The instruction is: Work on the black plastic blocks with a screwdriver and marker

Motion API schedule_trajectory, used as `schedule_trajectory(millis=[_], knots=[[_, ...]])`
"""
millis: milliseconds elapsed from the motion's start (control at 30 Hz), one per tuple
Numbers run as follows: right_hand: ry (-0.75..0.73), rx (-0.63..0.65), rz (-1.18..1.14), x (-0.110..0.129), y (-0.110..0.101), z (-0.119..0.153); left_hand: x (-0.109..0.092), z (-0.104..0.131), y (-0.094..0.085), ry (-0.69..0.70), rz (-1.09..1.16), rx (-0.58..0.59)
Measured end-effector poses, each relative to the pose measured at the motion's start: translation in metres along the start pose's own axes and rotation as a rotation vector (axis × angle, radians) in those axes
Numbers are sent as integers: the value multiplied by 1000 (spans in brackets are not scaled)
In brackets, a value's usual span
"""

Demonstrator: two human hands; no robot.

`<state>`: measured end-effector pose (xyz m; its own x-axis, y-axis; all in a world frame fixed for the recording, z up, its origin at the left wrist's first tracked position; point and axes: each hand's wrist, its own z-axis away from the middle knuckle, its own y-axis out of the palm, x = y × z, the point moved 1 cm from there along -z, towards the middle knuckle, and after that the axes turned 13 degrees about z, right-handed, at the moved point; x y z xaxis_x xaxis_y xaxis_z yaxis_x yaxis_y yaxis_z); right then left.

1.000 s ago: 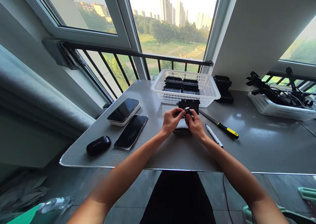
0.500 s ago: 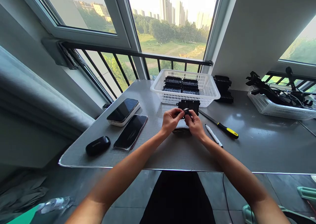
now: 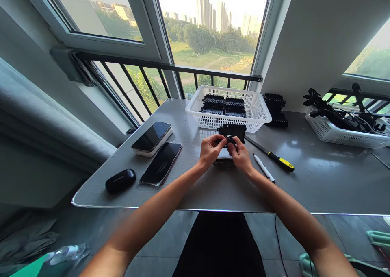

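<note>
My left hand [image 3: 211,149] and my right hand [image 3: 240,154] meet over the table, fingertips pinched on a small black part with a shiny metallic spot [image 3: 229,138]. Its exact kind is too small to make out. Just behind the fingers is a flat black plastic piece with toothed edges [image 3: 239,131], partly covered by my hands; whether it touches them I cannot tell. Below my hands lies a whitish, dark-edged object [image 3: 223,155], mostly hidden. To the right are a white marker pen [image 3: 263,168] and a tool with a yellow-and-black handle [image 3: 282,162].
A white plastic basket [image 3: 265,113] holding several black toothed pieces stands at the back. More black pieces [image 3: 276,110] are stacked beside it. Another basket [image 3: 335,135] with black gear and cables is far right. Phones [image 3: 161,163] and a black case [image 3: 121,180] lie left.
</note>
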<state>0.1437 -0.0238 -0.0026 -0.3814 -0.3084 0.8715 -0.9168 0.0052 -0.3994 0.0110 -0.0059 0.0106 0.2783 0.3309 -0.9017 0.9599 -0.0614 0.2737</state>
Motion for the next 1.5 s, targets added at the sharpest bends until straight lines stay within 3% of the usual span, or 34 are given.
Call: schedule_trajectory(millis=[333,400,533,600,833,1200,1500], knots=[[18,20,-46,5,1,-1,-2,-5,-3,-11,-3,-3],[4,-67,-26,8,-3,-1,-2,-7,-6,7,-33,-33],[-7,-418,83,8,-18,-5,1,-10,-10,44,-73,-121],[24,-501,103,5,-26,-9,2,-11,-11,25,-28,-133],[203,-352,-45,-17,-33,-23,2,-13,-10,-23,72,-88],[214,-484,-41,-22,-36,-25,-9,-12,-11,-161,214,-29],[202,-526,3,-26,-42,-26,-1,-16,-16,-331,234,59]])
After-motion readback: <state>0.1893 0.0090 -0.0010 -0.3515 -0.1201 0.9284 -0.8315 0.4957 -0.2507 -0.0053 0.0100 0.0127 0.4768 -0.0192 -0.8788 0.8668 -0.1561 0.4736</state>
